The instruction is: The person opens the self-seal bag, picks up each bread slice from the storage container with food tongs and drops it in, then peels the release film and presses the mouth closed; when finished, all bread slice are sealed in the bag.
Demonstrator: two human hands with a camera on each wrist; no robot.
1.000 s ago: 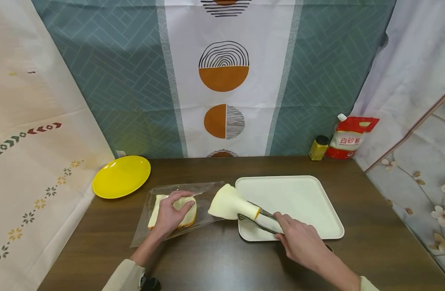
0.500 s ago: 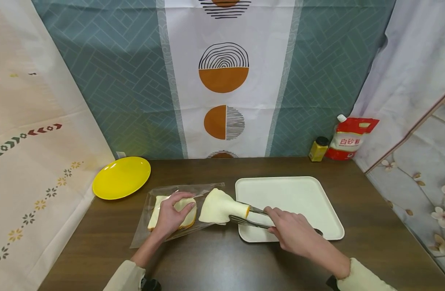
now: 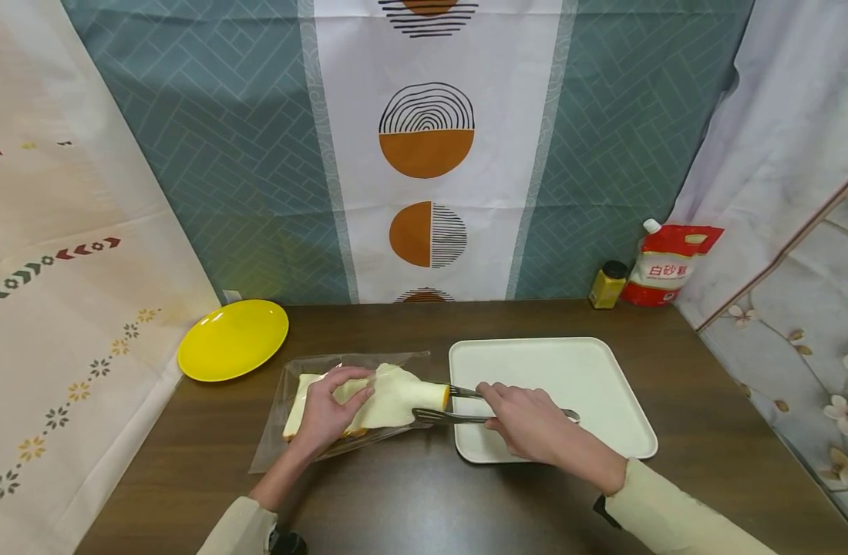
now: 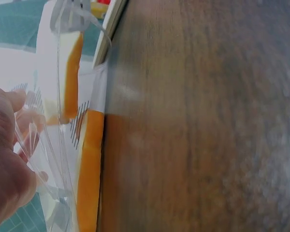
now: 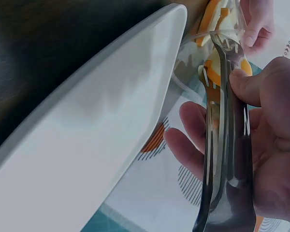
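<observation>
My left hand [image 3: 327, 408] pinches the upper side of a clear plastic bag [image 3: 267, 455], lifting its mouth over a slice of bread [image 3: 299, 405] lying inside. That slice's orange crust [image 4: 91, 169] shows close up in the left wrist view. In my right hand [image 3: 535, 424] I grip metal tongs [image 5: 232, 169], thumb on one arm and fingers round the other. Their tips clamp the right end of a second bread slice [image 3: 396, 397], folded at that end and spread out toward the left. Its left part is at the bag's mouth, overlapping the inner slice, right beside my left fingertips.
A white rectangular tray [image 3: 556, 385] sits right of the bag, under the tongs and right hand. A yellow plate [image 3: 233, 339] stands at the back left. At the back right are a yellow jar [image 3: 607, 287] with a black lid and a red-white pouch [image 3: 667, 266].
My right hand has moved left with the tongs, carrying the folded bread slice from the tray's edge to the bag's mouth. The left hand has stayed in place at the bag.
</observation>
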